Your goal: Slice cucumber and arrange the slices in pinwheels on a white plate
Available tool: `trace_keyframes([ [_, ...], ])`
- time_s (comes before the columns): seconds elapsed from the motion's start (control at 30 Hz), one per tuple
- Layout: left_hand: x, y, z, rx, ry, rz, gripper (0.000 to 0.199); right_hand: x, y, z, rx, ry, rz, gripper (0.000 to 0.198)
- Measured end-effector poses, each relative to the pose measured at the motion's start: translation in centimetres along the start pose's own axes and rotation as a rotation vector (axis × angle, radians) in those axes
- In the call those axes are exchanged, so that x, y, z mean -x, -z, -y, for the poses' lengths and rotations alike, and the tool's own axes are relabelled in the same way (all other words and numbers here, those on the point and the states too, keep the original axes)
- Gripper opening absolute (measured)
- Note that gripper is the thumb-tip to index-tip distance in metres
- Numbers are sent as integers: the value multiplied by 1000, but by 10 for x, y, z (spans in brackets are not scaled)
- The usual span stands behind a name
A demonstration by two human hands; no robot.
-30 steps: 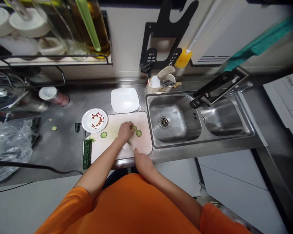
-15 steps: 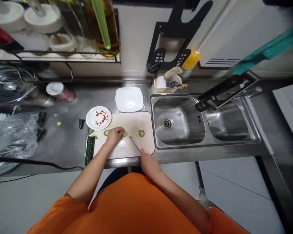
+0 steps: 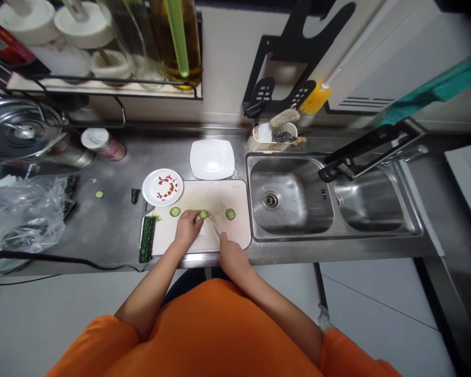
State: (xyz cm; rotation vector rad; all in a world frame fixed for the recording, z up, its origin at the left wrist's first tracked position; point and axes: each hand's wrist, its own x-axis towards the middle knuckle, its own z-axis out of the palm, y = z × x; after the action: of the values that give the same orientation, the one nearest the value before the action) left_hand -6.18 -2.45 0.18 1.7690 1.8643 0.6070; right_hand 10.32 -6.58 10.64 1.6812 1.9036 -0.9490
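Note:
My left hand (image 3: 188, 228) pinches the edge of a cucumber slice (image 3: 203, 214) on the white cutting board (image 3: 168, 242). In my right hand (image 3: 233, 256) is a small knife (image 3: 214, 227), its tip touching or very near that slice. One more cucumber slice (image 3: 230, 213) lies on the board to the right, and another cucumber slice (image 3: 175, 211) lies to the left. A dark green length of cucumber (image 3: 146, 240) rests along the board's left edge. Behind the board, a round white plate (image 3: 147, 196) bears small red pieces, beside a bare square white plate (image 3: 212, 158).
The double steel sink (image 3: 290, 235) adjoins the board on the right, under a black faucet (image 3: 353, 149). Farther left are a cucumber end (image 3: 135, 196), a shaker can (image 3: 104, 144), a plastic bag (image 3: 19, 214) and a lidded pot (image 3: 68, 149). A sponge holder (image 3: 272, 142) stands behind the sink.
The knife tip has moved left to the middle slice, and my right hand has come nearer to my left. The whole view has shifted slightly to the right.

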Motion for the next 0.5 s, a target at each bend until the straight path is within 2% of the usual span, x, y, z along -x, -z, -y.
trace_keyframes([
  [0.5, -1, -5, 0, 7, 0, -54, 22, -6, 5, 11, 12, 3, -1, 34],
])
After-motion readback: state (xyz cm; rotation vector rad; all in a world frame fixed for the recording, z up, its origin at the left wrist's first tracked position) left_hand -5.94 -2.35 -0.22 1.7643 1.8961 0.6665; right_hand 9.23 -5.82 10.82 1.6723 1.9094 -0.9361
